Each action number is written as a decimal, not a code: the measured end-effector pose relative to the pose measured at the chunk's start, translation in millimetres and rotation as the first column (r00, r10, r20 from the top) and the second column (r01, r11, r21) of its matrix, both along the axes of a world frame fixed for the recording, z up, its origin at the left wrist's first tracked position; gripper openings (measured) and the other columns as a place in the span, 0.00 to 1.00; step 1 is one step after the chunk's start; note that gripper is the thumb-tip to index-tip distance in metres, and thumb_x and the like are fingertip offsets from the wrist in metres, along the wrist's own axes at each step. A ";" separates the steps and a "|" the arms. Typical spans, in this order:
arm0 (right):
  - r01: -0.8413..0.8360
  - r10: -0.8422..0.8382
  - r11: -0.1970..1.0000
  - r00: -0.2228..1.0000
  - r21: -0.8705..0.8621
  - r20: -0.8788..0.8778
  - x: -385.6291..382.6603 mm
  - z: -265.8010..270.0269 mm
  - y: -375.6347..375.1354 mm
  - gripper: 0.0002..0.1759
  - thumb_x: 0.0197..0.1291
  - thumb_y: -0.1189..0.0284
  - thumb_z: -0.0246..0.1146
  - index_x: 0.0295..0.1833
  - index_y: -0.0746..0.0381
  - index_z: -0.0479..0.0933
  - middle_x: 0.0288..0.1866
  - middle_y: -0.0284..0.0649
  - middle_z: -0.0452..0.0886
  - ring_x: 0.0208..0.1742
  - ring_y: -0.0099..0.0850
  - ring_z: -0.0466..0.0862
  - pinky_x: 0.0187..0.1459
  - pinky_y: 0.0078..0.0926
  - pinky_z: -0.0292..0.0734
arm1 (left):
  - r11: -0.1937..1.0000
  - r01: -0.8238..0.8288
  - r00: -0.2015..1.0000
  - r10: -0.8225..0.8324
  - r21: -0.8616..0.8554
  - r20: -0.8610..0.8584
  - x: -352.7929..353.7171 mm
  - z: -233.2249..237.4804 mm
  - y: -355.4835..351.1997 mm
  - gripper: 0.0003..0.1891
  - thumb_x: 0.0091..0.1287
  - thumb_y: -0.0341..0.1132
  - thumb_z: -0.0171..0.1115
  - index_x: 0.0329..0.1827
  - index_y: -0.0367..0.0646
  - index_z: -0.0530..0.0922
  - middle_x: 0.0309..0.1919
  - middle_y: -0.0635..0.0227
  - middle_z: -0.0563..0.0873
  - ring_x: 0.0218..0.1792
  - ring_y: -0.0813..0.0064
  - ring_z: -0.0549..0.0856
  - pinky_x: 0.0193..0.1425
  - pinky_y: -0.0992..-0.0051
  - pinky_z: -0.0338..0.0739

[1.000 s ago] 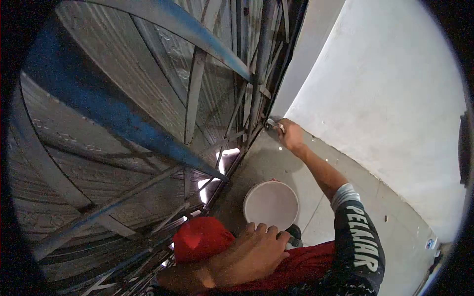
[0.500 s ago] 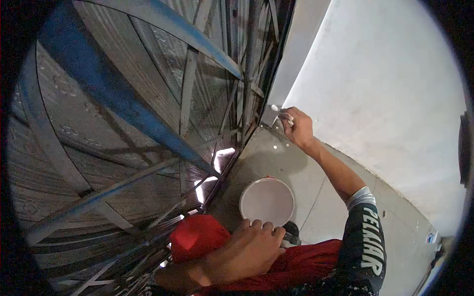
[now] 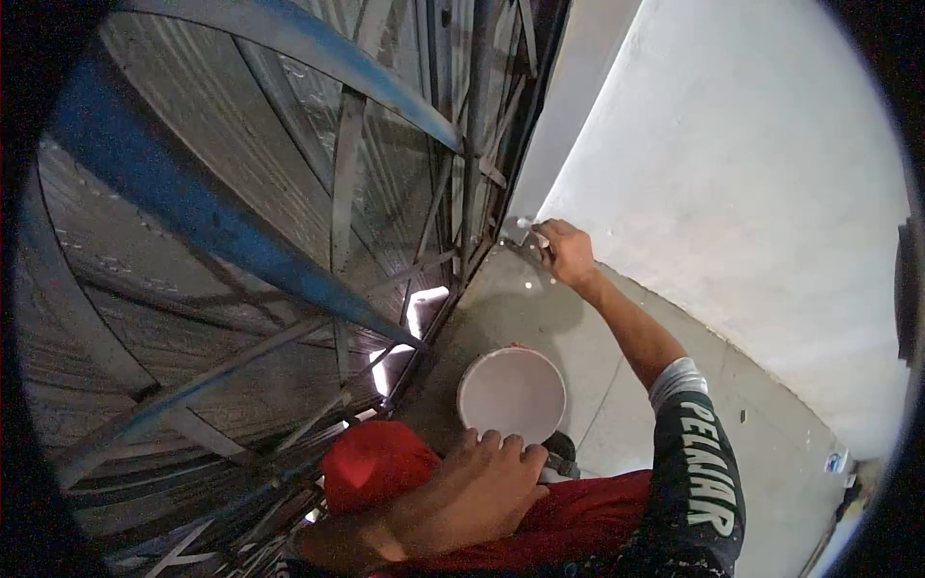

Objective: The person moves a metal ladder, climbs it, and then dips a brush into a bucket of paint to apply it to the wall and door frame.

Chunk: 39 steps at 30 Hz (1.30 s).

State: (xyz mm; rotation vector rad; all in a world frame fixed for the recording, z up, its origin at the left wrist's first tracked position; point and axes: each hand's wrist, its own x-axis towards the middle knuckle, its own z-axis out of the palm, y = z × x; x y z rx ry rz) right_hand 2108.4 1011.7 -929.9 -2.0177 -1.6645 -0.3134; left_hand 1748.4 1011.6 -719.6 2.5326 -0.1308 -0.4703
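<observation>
My right hand reaches to the foot of the white wall, by the corner with the grey upright strip. Its fingers are pinched together around something small that I cannot make out, with a white dab just beyond the fingertips. My left hand lies low in the view over the red trousers, knuckles up and fingers bent down beside the rim of a round pale bucket. Its fingertips are hidden, so whether it grips the rim is unclear.
A metal shutter with blue and grey bars fills the left side. Small white spots dot the tiled floor near the corner. A rounded red thing is beside my left forearm. A dark object stands at the right edge.
The view has shifted slightly, moving the bucket and bars a little left. My right hand appears slightly lower and farther left, still at the corner. My left hand keeps its pose beside the bucket.
</observation>
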 end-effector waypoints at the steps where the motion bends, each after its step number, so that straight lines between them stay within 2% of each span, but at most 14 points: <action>1: 0.003 -0.003 1.000 1.000 0.002 -0.001 -2.3 9.4 -2.3 0.12 0.56 0.77 0.67 0.47 0.60 0.82 0.41 0.44 0.85 0.40 0.49 0.85 0.41 0.42 0.82 | 1.000 0.003 1.000 -0.003 0.002 -0.001 -0.6 0.9 -0.3 0.22 0.75 0.49 0.55 0.54 0.35 0.75 0.43 0.51 0.84 0.45 0.49 0.85 0.51 0.55 0.78; 3: 0.008 -0.007 0.993 1.000 0.115 -0.017 -5.9 26.0 -4.7 0.16 0.49 0.75 0.66 0.47 0.61 0.80 0.40 0.43 0.82 0.40 0.46 0.84 0.41 0.41 0.81 | 1.000 0.011 1.000 -0.011 0.019 -0.003 -0.2 3.6 0.4 0.22 0.75 0.49 0.55 0.54 0.35 0.76 0.43 0.51 0.84 0.46 0.50 0.85 0.51 0.54 0.78; 7: 0.003 0.003 0.992 0.999 0.129 -0.044 -8.7 37.6 -9.6 0.16 0.51 0.76 0.66 0.48 0.61 0.80 0.40 0.43 0.81 0.40 0.46 0.84 0.41 0.40 0.81 | 1.000 0.017 1.000 -0.017 0.024 -0.020 0.7 3.6 0.4 0.22 0.75 0.49 0.55 0.54 0.36 0.76 0.43 0.51 0.84 0.46 0.51 0.85 0.51 0.55 0.78; 12: 0.052 -0.058 0.998 0.984 -0.037 -0.167 -11.6 -0.8 -7.1 0.14 0.54 0.74 0.66 0.49 0.60 0.80 0.42 0.44 0.82 0.43 0.48 0.84 0.44 0.43 0.82 | 0.999 0.036 0.998 -0.034 0.028 -0.046 3.1 9.6 1.5 0.22 0.75 0.49 0.55 0.55 0.35 0.76 0.43 0.51 0.84 0.46 0.52 0.85 0.51 0.56 0.78; 13: 0.051 -0.066 0.993 0.988 -0.111 -0.141 -11.4 -6.1 -6.7 0.14 0.55 0.73 0.65 0.49 0.60 0.81 0.43 0.44 0.83 0.44 0.48 0.84 0.45 0.44 0.82 | 0.999 0.036 0.998 -0.034 0.031 -0.049 2.8 8.7 1.8 0.22 0.75 0.49 0.55 0.55 0.35 0.76 0.43 0.51 0.84 0.47 0.52 0.85 0.51 0.56 0.78; 17: 0.061 -0.078 0.989 0.989 -0.137 -0.124 -3.3 -22.2 0.5 0.14 0.55 0.73 0.65 0.49 0.61 0.80 0.43 0.45 0.82 0.45 0.49 0.84 0.45 0.44 0.82 | 0.999 0.025 1.000 -0.025 0.037 -0.012 0.7 0.9 2.6 0.24 0.75 0.49 0.54 0.58 0.34 0.75 0.45 0.51 0.83 0.48 0.51 0.84 0.53 0.56 0.77; 20: 0.138 -0.155 0.981 0.979 -0.134 -0.128 2.4 -25.2 -0.6 0.15 0.54 0.75 0.65 0.49 0.61 0.80 0.42 0.46 0.82 0.45 0.49 0.84 0.45 0.45 0.82 | 1.000 0.017 0.999 -0.016 0.014 -0.028 1.3 2.4 1.6 0.24 0.76 0.49 0.54 0.59 0.34 0.75 0.45 0.50 0.83 0.49 0.51 0.84 0.53 0.55 0.77; 23: 0.058 -0.050 0.995 0.995 0.086 -0.092 -4.9 -14.2 -5.3 0.12 0.59 0.76 0.66 0.49 0.61 0.82 0.42 0.47 0.84 0.39 0.50 0.85 0.40 0.42 0.82 | 1.000 0.023 0.999 -0.022 0.017 -0.039 3.4 5.5 1.7 0.24 0.76 0.49 0.54 0.57 0.34 0.75 0.44 0.50 0.83 0.49 0.51 0.84 0.54 0.55 0.77; 24: 0.056 -0.048 0.995 0.995 0.085 -0.091 -7.6 -9.4 -4.6 0.12 0.59 0.76 0.66 0.49 0.61 0.82 0.42 0.47 0.84 0.39 0.50 0.85 0.40 0.42 0.82 | 0.999 0.027 0.999 -0.026 0.023 -0.047 3.5 6.4 1.4 0.23 0.76 0.49 0.54 0.56 0.34 0.75 0.44 0.50 0.83 0.48 0.51 0.84 0.54 0.56 0.77; 26: 0.160 -0.149 0.987 0.954 0.023 -0.260 -9.9 -5.4 -2.9 0.11 0.60 0.75 0.67 0.48 0.62 0.82 0.43 0.47 0.84 0.36 0.51 0.85 0.38 0.42 0.82 | 1.000 0.019 0.999 -0.018 0.017 -0.045 2.6 8.1 1.6 0.23 0.76 0.49 0.54 0.55 0.35 0.75 0.43 0.50 0.83 0.48 0.51 0.84 0.54 0.56 0.77; 30: 0.103 -0.091 0.993 0.977 0.052 -0.192 -7.7 -19.0 2.6 0.10 0.60 0.72 0.68 0.47 0.61 0.82 0.43 0.47 0.85 0.34 0.52 0.85 0.37 0.44 0.81 | 1.000 0.029 0.997 -0.029 0.005 -0.073 4.6 12.7 4.5 0.22 0.76 0.48 0.54 0.54 0.35 0.75 0.43 0.51 0.83 0.48 0.51 0.84 0.53 0.56 0.77; 33: 0.110 -0.112 0.994 0.978 -0.023 -0.176 -8.6 -39.5 7.4 0.11 0.60 0.68 0.69 0.47 0.60 0.82 0.43 0.46 0.85 0.37 0.53 0.85 0.39 0.46 0.81 | 1.000 0.017 1.000 -0.017 -0.015 -0.010 2.2 5.8 5.3 0.22 0.77 0.48 0.53 0.54 0.35 0.75 0.43 0.51 0.83 0.47 0.51 0.84 0.53 0.55 0.77; 35: 0.148 -0.167 0.980 0.975 -0.131 -0.144 -7.2 -44.5 12.7 0.13 0.61 0.65 0.68 0.48 0.59 0.82 0.43 0.46 0.86 0.39 0.54 0.85 0.41 0.48 0.81 | 1.000 0.008 1.000 -0.008 -0.024 -0.025 3.2 5.2 5.4 0.22 0.77 0.48 0.53 0.54 0.35 0.75 0.43 0.51 0.83 0.47 0.51 0.84 0.53 0.55 0.77; 39: 0.175 -0.197 0.975 0.966 -0.134 -0.168 -2.6 -56.3 23.4 0.14 0.62 0.64 0.67 0.49 0.59 0.82 0.43 0.47 0.86 0.40 0.54 0.85 0.42 0.49 0.80 | 0.999 -0.001 0.999 0.000 -0.035 -0.046 4.5 -0.4 6.4 0.22 0.77 0.49 0.53 0.55 0.35 0.75 0.44 0.51 0.83 0.47 0.52 0.84 0.53 0.55 0.77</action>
